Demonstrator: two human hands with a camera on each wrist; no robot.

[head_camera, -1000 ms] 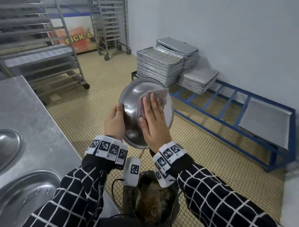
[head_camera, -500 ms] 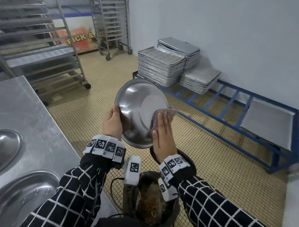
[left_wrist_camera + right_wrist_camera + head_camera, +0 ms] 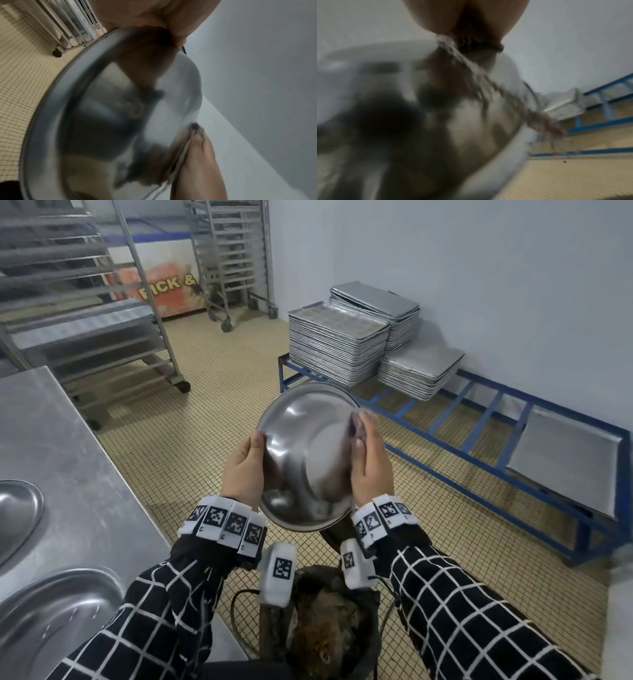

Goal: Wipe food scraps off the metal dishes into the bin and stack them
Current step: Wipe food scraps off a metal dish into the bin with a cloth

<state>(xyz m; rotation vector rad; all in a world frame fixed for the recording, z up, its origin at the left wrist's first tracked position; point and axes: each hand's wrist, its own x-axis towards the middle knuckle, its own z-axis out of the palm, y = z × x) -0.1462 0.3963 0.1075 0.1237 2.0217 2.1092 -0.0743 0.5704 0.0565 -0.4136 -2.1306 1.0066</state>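
Observation:
A round metal dish [image 3: 301, 446] is held tilted above the dark bin [image 3: 329, 628], which holds brown scraps. My left hand [image 3: 245, 467] grips the dish's left rim, thumb on the inside. My right hand [image 3: 371, 463] lies flat along the right rim, fingers straight, pressing a pinkish cloth [image 3: 356, 422] against it. In the left wrist view the dish [image 3: 102, 121] fills the frame, with the cloth [image 3: 195, 127] at its far rim. The right wrist view is blurred; the cloth [image 3: 488, 83] trails across the dish [image 3: 402, 108].
Two more metal dishes [image 3: 51, 621] [image 3: 17, 508] lie on the steel table [image 3: 68, 440] at my left. Stacks of baking trays [image 3: 337, 344] sit on a low blue rack [image 3: 479, 440] along the wall. A wheeled tray trolley [image 3: 85, 320] stands behind the table.
My right hand has slid the cloth from the dish's middle across to its right rim. The dish has turned a little, and the left hand keeps its grip.

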